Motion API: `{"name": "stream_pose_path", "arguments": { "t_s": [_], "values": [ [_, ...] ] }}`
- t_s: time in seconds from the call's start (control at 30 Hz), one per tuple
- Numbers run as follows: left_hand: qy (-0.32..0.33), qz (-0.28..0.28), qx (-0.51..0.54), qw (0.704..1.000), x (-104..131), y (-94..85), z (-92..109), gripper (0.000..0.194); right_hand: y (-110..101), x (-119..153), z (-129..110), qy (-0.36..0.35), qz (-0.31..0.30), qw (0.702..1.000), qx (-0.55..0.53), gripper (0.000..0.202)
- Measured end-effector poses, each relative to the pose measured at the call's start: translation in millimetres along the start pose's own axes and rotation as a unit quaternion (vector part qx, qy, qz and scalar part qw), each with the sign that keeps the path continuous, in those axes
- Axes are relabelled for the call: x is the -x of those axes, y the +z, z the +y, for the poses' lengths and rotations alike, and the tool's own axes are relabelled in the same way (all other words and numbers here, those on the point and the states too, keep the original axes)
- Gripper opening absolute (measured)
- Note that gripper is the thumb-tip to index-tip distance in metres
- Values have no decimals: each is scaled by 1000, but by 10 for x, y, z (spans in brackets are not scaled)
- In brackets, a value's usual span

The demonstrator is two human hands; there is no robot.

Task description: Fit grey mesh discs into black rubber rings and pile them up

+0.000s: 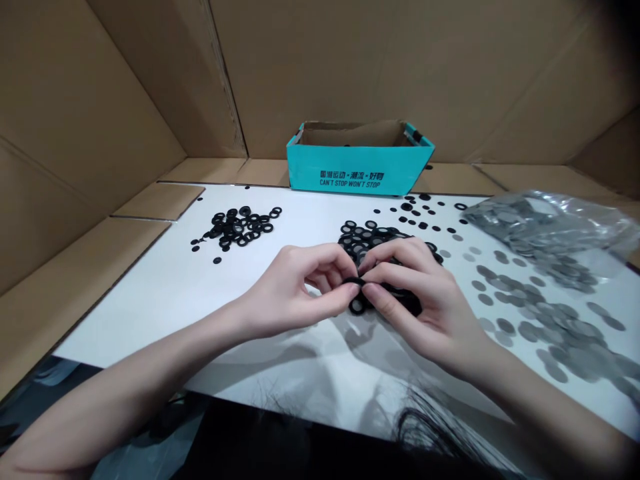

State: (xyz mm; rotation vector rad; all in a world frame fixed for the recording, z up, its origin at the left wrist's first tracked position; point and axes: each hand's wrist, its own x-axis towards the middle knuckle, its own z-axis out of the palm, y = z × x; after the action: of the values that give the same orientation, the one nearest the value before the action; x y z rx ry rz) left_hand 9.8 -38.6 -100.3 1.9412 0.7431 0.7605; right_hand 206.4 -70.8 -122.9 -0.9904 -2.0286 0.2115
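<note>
My left hand (293,287) and my right hand (430,293) meet over the table, fingertips almost touching. Between them they pinch a small black ring (354,281), partly covered by the fingers. Just under it shows a black ring with a grey centre (357,307). Behind my fingers lies a heap of black rings (367,233), several with grey discs filling their middles; my right hand hides part of the heap. Thin grey discs (565,327) are spread over the table to the right of my right hand.
A turquoise box (350,170) stands at the back edge. At left lies a pile of black rings (240,225). Small black discs (423,225) are scattered at back right, near a clear plastic bag (540,223) of grey discs. Cardboard walls (400,67) surround the white table (150,287).
</note>
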Motion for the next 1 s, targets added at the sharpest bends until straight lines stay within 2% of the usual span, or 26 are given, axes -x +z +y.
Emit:
{"name": "stream_pose_path", "arguments": {
  "t_s": [0.1, 0.2, 0.27, 0.43, 0.57, 0.83, 0.93, 1.0],
  "values": [
    [-37, 9, 19, 999, -2, 35, 18, 2, 21, 14, -9, -25, 16, 999, 34, 13],
    [-42, 23, 15, 999, -2, 47, 23, 3, 30, 23, -12, -39, 32, 997, 59, 11],
    [-12, 26, 12, 1000, -5, 36, 6, 2, 21, 18, -13, -22, 32, 999, 38, 13],
    [109, 23, -25, 993, -24, -25, -66, 31, -51, -14, -10, 71, -24, 992, -102, 20],
    [176, 36, -107, 978, -20, -47, -79, 24, -84, -22, 6, 132, -80, 968, -197, 29],
    [246, 23, -176, 953, -14, -44, -105, 21, -13, -17, 34, 168, -74, 938, -294, 9],
    [253, 31, -194, 947, -20, -40, -131, 28, 9, -17, 21, 165, -60, 941, -290, 6],
    [252, 37, -210, 944, -17, -38, -140, 24, 26, -8, 15, 163, -48, 948, -269, 6]
  ]
}}
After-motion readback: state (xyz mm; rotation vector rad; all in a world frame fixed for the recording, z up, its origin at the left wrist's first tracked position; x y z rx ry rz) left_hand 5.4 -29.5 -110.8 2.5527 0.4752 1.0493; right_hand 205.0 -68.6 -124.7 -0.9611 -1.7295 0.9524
